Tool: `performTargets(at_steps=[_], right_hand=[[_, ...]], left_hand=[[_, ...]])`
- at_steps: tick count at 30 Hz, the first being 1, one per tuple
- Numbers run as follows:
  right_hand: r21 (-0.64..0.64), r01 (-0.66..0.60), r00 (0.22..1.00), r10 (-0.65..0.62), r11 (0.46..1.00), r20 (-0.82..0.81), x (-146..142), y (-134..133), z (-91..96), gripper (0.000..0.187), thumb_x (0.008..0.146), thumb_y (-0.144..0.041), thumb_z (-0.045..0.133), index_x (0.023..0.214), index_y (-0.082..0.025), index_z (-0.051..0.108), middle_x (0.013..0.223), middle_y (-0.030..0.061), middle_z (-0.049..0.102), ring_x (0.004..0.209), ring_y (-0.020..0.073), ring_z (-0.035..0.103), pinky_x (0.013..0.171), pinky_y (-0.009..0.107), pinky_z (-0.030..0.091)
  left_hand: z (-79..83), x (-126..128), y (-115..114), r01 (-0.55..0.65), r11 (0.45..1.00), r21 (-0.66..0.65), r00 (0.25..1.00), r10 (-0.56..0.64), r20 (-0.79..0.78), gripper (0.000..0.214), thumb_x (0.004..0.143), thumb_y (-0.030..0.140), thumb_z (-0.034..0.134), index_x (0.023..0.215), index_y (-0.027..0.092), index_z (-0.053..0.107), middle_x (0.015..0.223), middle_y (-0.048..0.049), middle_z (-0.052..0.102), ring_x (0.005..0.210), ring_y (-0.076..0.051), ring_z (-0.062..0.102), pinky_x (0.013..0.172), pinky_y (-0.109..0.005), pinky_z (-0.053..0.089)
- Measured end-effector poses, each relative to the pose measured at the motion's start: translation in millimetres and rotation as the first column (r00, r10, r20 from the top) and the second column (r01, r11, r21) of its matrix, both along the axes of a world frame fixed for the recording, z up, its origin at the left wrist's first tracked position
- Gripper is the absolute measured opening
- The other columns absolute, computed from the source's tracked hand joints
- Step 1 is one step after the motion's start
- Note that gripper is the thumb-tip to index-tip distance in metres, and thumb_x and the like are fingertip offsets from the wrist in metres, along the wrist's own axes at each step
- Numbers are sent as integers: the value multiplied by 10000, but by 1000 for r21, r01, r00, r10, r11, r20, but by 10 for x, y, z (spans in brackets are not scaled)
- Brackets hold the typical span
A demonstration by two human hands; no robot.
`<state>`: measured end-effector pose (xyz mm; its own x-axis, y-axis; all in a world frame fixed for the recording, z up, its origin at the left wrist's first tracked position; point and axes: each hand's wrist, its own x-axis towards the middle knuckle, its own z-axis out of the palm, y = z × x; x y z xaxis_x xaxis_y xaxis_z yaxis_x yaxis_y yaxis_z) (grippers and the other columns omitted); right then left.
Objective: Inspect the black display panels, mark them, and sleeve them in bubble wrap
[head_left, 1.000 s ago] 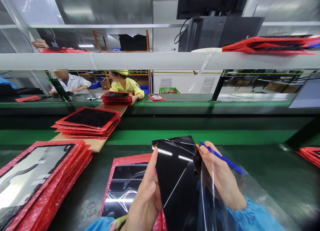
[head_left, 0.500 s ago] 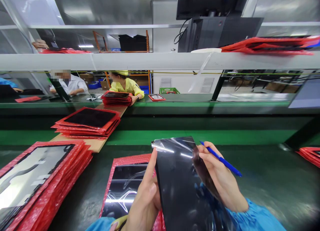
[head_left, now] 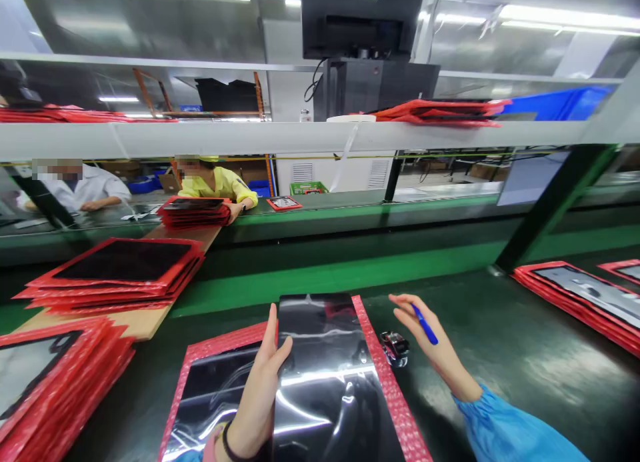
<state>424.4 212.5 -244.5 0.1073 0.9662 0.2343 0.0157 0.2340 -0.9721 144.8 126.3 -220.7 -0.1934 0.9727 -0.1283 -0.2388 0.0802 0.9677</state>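
Worker at a dark green bench [head_left: 525, 355]. Left hand [head_left: 260, 389] flat along the left edge of a glossy black panel [head_left: 325, 382], fingers extended, thumb on the face of it; the panel lies on a red bubble-wrap sleeve [head_left: 395, 409] directly in front of the worker, a second sleeved panel [head_left: 210, 395] just beside it on the left. Right hand [head_left: 425, 342] off the panel, hovering to its right, fingers loosely curled around a blue pen [head_left: 425, 323] that points down toward the bench. A small dark, shiny object [head_left: 395, 347] sits on the bench between the panel and the right hand; cannot tell what it is. Blue sleeve on the right forearm. Stacks of red-sleeved panels at far left [head_left: 55, 375], on a wooden board [head_left: 135, 322] further back, and at far right [head_left: 580, 299]. Across the green conveyor strip [head_left: 325, 275], a person in yellow [head_left: 215, 182] rests a hand on another red stack [head_left: 195, 212]; a person in white [head_left: 85, 189] sits to their side. Monitor [head_left: 363, 19] overhead on the shelf.
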Motion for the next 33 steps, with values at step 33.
performTargets(at_steps=[33], right_hand=[[59, 20, 975, -33, 998, 219, 165, -170, -426, 266, 781, -442, 659, 895, -204, 692, 950, 84, 764, 893, 287, 706, 823, 409, 534]], left_hand=[[-382, -49, -234, 96, 943, -319, 993, -69, 94, 551, 615, 167, 656, 1151, 142, 528, 1499, -204, 352, 1378, -284, 344, 1080, -354, 315]])
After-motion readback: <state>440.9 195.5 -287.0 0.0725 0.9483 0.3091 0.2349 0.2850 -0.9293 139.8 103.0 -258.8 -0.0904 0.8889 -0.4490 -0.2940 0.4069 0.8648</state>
